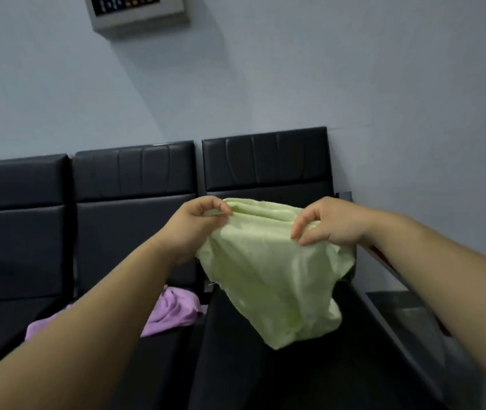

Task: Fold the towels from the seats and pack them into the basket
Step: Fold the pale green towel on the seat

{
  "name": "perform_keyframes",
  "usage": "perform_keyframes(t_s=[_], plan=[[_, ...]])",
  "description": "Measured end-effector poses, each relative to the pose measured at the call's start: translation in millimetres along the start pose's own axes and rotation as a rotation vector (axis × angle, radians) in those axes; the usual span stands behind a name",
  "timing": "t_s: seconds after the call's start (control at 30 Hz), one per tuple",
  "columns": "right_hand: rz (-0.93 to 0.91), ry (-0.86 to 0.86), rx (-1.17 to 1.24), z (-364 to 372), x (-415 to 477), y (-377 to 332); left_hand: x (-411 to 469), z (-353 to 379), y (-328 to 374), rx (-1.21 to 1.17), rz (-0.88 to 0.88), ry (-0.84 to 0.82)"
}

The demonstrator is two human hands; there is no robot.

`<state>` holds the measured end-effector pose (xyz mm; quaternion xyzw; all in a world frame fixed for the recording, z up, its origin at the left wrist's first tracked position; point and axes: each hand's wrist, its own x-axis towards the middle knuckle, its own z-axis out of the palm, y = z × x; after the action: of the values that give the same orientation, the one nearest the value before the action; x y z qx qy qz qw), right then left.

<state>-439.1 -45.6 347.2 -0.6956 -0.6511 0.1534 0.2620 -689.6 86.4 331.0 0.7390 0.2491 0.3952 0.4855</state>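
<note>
Three black seats (135, 220) stood in a row against the pale wall (383, 69), with a grey panel (138, 11) hung at the upper left of the frame. Two towels showed. The green towel (268, 273) hung at the centre, over the rightmost seat, hiding part of its back. The left hand (194, 223) pinched the towel's top edge shut between thumb and fingers; the right hand (333, 223) pinched the same edge further right. The purple towel (173, 312) lay crumpled on the middle seat, lower left, partly behind the left forearm.
</note>
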Motion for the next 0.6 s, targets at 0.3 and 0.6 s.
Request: perform_keyframes(t_s=[0.3, 0.6], plan=[[0.028, 0.238, 0.496, -66.5, -22.4, -70.2, -7.2, -36.1, 105.9, 0.722, 0.059, -0.301], [-0.069, -0.191, -0.102, -53.7, -41.2, -68.0, -35.5, -63.0, 101.6, 0.403, 0.051, -0.317]])
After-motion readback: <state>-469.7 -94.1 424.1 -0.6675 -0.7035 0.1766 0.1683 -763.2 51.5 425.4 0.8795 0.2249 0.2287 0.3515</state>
